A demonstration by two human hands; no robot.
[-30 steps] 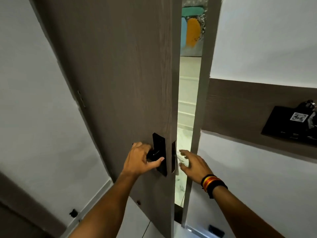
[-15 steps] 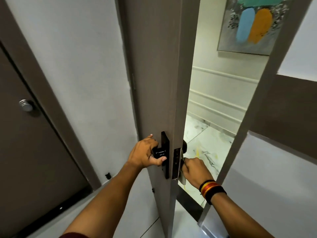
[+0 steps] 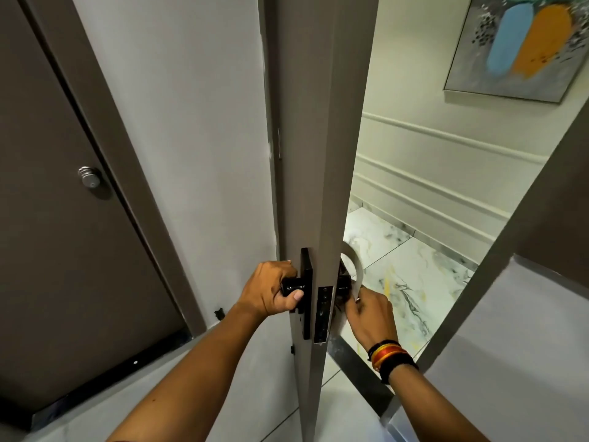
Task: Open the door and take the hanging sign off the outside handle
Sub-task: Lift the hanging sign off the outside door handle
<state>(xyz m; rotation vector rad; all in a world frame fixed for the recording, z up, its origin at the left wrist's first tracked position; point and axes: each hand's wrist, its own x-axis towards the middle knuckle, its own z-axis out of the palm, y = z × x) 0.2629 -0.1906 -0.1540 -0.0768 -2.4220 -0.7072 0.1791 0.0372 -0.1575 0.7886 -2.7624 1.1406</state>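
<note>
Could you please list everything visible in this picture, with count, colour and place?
grey-brown wooden door: one, open, seen edge-on at centre
black inside door handle: one, on the door's left face
black outside door handle: one, on the door's right face
pale looped hanging sign: one, around the outside handle
dark brown second door: one, far left, with a silver knob
abstract blue and orange painting: one, hallway wall, upper right
white marble floor tiles: hallway, beyond the door
left hand: grips the inside handle
right hand: holds the sign; banded wrist
</note>
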